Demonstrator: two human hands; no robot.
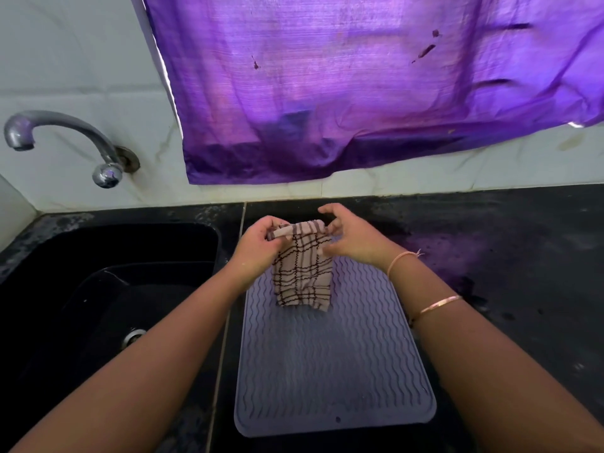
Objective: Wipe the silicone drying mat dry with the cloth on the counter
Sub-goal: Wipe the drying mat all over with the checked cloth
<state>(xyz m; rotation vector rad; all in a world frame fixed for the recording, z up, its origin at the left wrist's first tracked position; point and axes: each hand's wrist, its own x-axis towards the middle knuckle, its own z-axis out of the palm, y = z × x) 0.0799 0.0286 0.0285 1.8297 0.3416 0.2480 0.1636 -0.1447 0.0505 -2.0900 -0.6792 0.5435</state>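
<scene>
Mat (pixel 333 364), one: grey, wavy-ribbed, flat on the counter (pixel 510 256) just right of the sink (pixel 108 289), long axis running away from the person.
Cloth (pixel 302 273), one: checked, held over the mat's far end, long axis hanging down, hem toward the person.
Hands, two: left hand (pixel 261 243) pinches one top corner, right hand (pixel 354 240) the other.
Tap (pixel 65 138), one.
</scene>
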